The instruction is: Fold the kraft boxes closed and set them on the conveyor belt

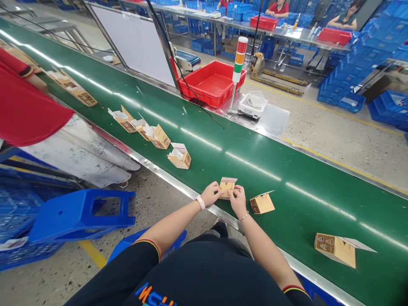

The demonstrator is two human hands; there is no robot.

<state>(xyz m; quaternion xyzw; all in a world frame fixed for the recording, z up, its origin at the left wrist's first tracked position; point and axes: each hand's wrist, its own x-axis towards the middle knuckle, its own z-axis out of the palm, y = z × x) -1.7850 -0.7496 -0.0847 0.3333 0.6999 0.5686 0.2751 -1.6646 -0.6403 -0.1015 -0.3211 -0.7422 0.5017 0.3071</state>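
1 carton (227,192) sits between left hand (211,194) and right hand (239,201), below and right of the frame's centre.
Both hands pinch it from opposite sides, equally near; its raised lid (229,180) stands toward the frame's top, long axis unclear.

Both hands (211,194) hold a carton (227,186) — green belt (287,208) beneath.

The green belt (302,221) looks smooth and glossy, streaked with reflected light, and its edge (168,177) is shiny metal. The carton (227,186) between the person's hands (238,200) looks like matt paperboard, as does another carton (342,254) at four o'clock from there. At twelve o'clock a red tray (204,98) shows shiny plastic; at nine, a stool (63,214), smooth blue plastic.
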